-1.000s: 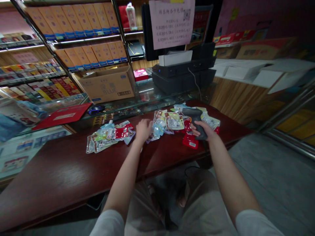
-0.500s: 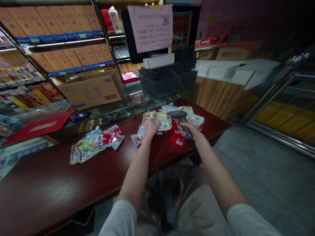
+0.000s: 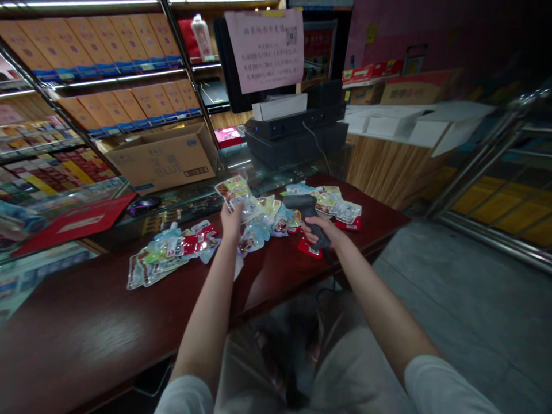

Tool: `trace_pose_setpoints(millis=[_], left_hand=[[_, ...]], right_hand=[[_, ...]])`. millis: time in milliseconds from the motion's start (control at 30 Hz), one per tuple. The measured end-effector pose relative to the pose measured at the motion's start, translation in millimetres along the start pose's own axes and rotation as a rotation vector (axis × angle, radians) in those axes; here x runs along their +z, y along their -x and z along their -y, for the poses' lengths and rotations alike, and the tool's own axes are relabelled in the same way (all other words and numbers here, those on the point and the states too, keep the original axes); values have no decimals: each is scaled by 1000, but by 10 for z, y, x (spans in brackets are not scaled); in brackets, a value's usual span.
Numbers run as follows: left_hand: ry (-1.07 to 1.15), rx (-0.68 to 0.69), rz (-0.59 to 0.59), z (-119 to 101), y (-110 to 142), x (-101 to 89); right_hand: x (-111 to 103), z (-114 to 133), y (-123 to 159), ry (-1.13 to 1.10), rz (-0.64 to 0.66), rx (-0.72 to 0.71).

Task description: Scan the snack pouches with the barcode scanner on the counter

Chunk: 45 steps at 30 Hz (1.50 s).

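My left hand [image 3: 232,221] grips a snack packet [image 3: 235,192] with a yellow-green and brown print, lifted above the table. Closed around the handle of a dark barcode scanner [image 3: 301,204] is my right hand [image 3: 322,230]; the scanner's head faces left. Below and between the hands lies a middle pile of packets [image 3: 256,233]. To the left is another pile of packets [image 3: 172,253], with a red one on top. More packets [image 3: 338,204] lie behind and right of the scanner, and a red packet [image 3: 308,248] rests under my right hand.
The dark red wooden table [image 3: 99,322] spans the front. Behind it stand a cardboard box [image 3: 168,161], a black mouse [image 3: 144,204], a red folder [image 3: 81,224] and a black cash register [image 3: 297,141] with a paper sign [image 3: 267,52]. A metal railing [image 3: 483,167] is at right.
My left hand has lifted a packet off the middle pile and moved left with it. My right hand has shifted the scanner slightly left, toward that pile.
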<state>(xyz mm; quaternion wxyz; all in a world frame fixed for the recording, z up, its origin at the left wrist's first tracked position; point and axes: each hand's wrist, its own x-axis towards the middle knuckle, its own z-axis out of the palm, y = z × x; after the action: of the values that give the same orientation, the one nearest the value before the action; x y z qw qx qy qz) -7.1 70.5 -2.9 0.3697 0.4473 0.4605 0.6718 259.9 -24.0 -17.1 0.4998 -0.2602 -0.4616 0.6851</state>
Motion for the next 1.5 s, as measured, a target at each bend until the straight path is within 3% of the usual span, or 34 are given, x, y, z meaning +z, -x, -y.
trace_pose_setpoints(millis=[200,400,800,967,1067,1133,1200,1267,1333,1367,1433,1500], left_hand=[[-34,-24,-120,40,-119,-558],[-99,-49,-155,150,-182,-899],[-202,-61,-46,101,-147,-932],[-692,-42,-58,-122,-60,-1030],[-1009,19,-222,-266,67,-1063],[-1096,132,-321,-327,147,-1043],[-1111,259,-245,-331,195,-991],[-1098,313,-9,-265,205,-931],[-1059,249,168,-143,187,-902],[-1037,189,177,-74,173,-908],[-1002,100,59,52,146,-961],[-990,95,-98,128,131,-1043]], right_hand=[[526,-222,-374,-14,168,160],[607,-332,-425,29,183,243],[513,-401,-358,70,145,215],[556,-324,-309,20,141,195],[568,-280,-292,-26,127,162],[561,-266,-291,-48,107,143],[549,-264,-294,-57,88,138],[537,-268,-296,-60,76,142],[527,-271,-294,-64,76,147],[522,-272,-292,-66,76,147],[513,-271,-286,-68,78,141],[506,-269,-281,-67,80,130]])
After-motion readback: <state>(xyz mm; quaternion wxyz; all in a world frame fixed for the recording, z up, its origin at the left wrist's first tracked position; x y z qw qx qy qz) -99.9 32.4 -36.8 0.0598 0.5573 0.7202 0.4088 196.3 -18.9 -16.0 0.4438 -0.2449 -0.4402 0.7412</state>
